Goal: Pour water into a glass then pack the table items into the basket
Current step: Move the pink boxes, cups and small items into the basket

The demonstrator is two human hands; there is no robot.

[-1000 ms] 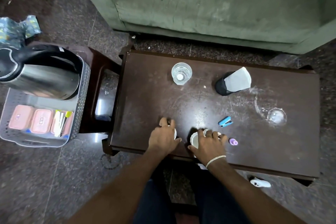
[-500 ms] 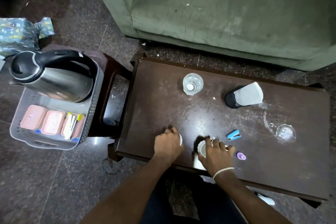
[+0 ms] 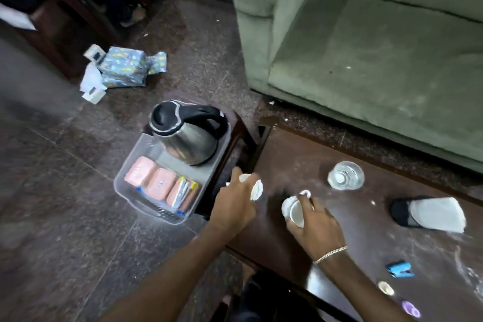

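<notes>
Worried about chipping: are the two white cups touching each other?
Apart. Head view shows a strip of dark table between the left cup and the right cup.

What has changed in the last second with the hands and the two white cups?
The left hand has carried one white cup leftward to the end of the table, toward the basket; the right hand has lifted the other cup and tipped it. The glass on the table and the kettle in the basket stayed put.
</notes>
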